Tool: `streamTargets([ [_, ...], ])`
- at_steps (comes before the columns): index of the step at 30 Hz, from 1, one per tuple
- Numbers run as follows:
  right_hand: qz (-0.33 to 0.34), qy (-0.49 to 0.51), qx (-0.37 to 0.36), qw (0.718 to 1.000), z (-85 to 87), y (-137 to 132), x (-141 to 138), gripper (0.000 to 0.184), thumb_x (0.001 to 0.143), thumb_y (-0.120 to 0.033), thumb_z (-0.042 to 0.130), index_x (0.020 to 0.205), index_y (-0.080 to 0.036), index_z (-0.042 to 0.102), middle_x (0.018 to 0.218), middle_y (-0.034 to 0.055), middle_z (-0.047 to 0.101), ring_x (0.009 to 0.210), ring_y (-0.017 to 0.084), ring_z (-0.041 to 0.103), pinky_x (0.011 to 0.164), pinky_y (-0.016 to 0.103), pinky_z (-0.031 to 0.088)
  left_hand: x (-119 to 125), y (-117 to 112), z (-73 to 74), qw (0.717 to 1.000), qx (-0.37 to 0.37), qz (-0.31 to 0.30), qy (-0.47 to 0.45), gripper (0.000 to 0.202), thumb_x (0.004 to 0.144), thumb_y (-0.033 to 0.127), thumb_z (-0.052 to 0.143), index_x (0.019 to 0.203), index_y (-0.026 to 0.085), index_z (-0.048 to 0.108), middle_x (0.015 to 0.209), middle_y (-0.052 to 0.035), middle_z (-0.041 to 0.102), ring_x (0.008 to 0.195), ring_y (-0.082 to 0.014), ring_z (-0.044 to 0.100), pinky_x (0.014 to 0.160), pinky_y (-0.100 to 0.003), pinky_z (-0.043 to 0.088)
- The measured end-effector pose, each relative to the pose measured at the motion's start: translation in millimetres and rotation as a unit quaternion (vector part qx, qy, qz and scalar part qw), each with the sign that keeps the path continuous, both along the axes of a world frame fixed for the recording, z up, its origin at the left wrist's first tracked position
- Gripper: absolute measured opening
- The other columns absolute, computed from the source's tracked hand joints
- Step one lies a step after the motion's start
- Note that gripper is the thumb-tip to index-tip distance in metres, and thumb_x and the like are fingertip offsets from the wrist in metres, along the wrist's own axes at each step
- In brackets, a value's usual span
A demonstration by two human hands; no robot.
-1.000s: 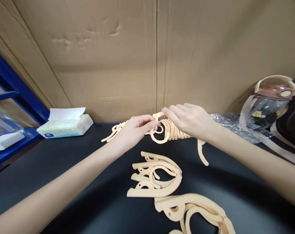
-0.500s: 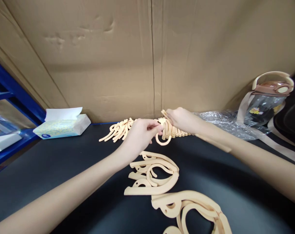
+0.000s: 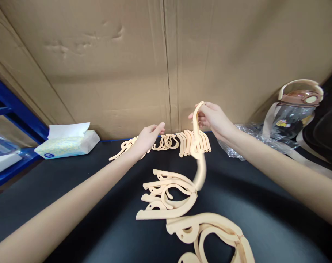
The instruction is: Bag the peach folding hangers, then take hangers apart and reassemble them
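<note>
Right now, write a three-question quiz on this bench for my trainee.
1. True or false: the right hand holds a beige hanger piece by its top end.
2. On which side of the left hand does the tissue pack lie? A) its left B) its right C) under it
3. What colour is the tabletop?
Key: 1 true; 2 A; 3 black.

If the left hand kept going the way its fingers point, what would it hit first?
Probably the cardboard wall behind the row of beige pieces; the left hand points forward, fingertips seemingly above that row. Depth is unclear, so it might brush those pieces first.
</note>
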State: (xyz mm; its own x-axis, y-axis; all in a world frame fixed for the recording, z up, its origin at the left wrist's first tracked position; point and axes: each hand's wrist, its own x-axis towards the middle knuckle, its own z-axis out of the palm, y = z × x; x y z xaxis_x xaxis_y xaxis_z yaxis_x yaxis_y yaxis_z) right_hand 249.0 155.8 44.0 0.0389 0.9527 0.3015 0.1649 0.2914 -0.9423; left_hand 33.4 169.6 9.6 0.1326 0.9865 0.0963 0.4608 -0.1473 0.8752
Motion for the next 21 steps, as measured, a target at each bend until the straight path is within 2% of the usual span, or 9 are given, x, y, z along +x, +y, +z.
streamTargets([
  [3,-0.022,0.062,0.039,0.997,-1.8,6.1,5.5,0.017,0.085,-0.015,0.045,0.086,-0.026,0.032,0.091,0.0033,0.071,0.072,0.013,0.068,0.064,0.028,0.053,1.1,-19.9,7.5,0.981,-0.121,-0.109,-0.102,0.068,0.095,0.066,0.032,0.089,0.012,0.073,0.101,-0.0166,0.073,0.093,-0.0243,0.069,0.077,-0.032,0.055],
  [6,-0.016,0.011,0.104,0.994,-2.4,8.0,12.3,0.022,0.080,-0.017,0.052,0.085,-0.026,0.033,0.095,0.0039,0.071,0.083,0.016,0.070,0.073,0.033,0.055,0.2,-32.5,14.9,0.946,-0.204,-0.145,-0.207,0.039,0.094,0.046,0.055,0.084,0.012,0.070,0.088,-0.0118,0.071,0.078,-0.0173,0.069,0.073,-0.027,0.057],
  [8,-0.017,-0.109,0.167,0.980,-2.5,5.5,14.6,0.021,0.077,-0.019,0.059,0.088,-0.025,0.042,0.092,0.0039,0.071,0.086,0.018,0.069,0.075,0.034,0.053,-0.9,-36.0,18.6,0.948,-0.183,-0.115,-0.235,0.022,0.095,0.029,0.056,0.081,0.014,0.064,0.077,-0.0043,0.065,0.063,-0.0095,0.062,0.061,-0.019,0.054],
  [10,-0.030,-0.290,0.212,0.933,-2.8,-0.7,12.4,0.018,0.079,-0.022,0.064,0.094,-0.022,0.054,0.089,0.0029,0.072,0.084,0.019,0.068,0.073,0.033,0.050,-1.2,-37.6,21.2,0.949,-0.157,-0.090,-0.256,0.022,0.098,0.023,0.049,0.079,0.015,0.057,0.063,0.0036,0.051,0.044,-0.0037,0.046,0.042,-0.011,0.041],
  [12,-0.043,-0.463,0.229,0.855,-3.7,-9.8,4.8,0.014,0.087,-0.026,0.060,0.100,-0.021,0.063,0.090,0.0038,0.074,0.083,0.021,0.067,0.068,0.032,0.044,-0.1,-39.3,22.9,0.950,-0.144,-0.082,-0.264,0.025,0.100,0.022,0.044,0.077,0.016,0.054,0.055,0.0082,0.036,0.036,-0.0020,0.028,0.033,-0.009,0.024],
  [14,-0.050,-0.575,0.250,0.778,-5.1,-19.8,-6.0,0.018,0.096,-0.028,0.051,0.098,-0.018,0.067,0.092,0.0083,0.074,0.085,0.023,0.067,0.065,0.032,0.040,1.7,-41.7,23.8,0.951,-0.149,-0.088,-0.257,0.027,0.099,0.022,0.043,0.076,0.015,0.053,0.053,0.0089,0.031,0.035,-0.0020,0.023,0.031,-0.010,0.018],
  [16,-0.045,-0.636,0.271,0.721,-6.7,-28.2,-16.2,0.027,0.100,-0.026,0.044,0.095,-0.014,0.068,0.089,0.0123,0.073,0.084,0.025,0.067,0.062,0.032,0.037,3.0,-44.2,24.5,0.951,-0.157,-0.096,-0.247,0.026,0.098,0.021,0.043,0.075,0.014,0.054,0.055,0.0067,0.037,0.036,-0.0024,0.029,0.032,-0.011,0.022],
  [18,-0.034,-0.663,0.278,0.694,-8.3,-33.9,-22.9,0.028,0.100,-0.020,0.040,0.096,-0.012,0.067,0.086,0.0133,0.073,0.080,0.024,0.067,0.059,0.032,0.034,2.9,-45.7,25.1,0.953,-0.159,-0.100,-0.238,0.029,0.098,0.025,0.044,0.072,0.014,0.054,0.057,0.0040,0.043,0.038,-0.0032,0.035,0.033,-0.012,0.026],
  [21,0.003,-0.650,0.245,0.720,-11.7,-37.8,-26.8,0.024,0.094,-0.007,0.041,0.104,-0.010,0.063,0.089,0.0144,0.072,0.074,0.023,0.065,0.055,0.032,0.027,2.8,-45.8,24.8,0.957,-0.156,-0.100,-0.222,0.038,0.098,0.037,0.047,0.067,0.015,0.051,0.057,0.0025,0.045,0.039,-0.0037,0.037,0.034,-0.013,0.025],
])
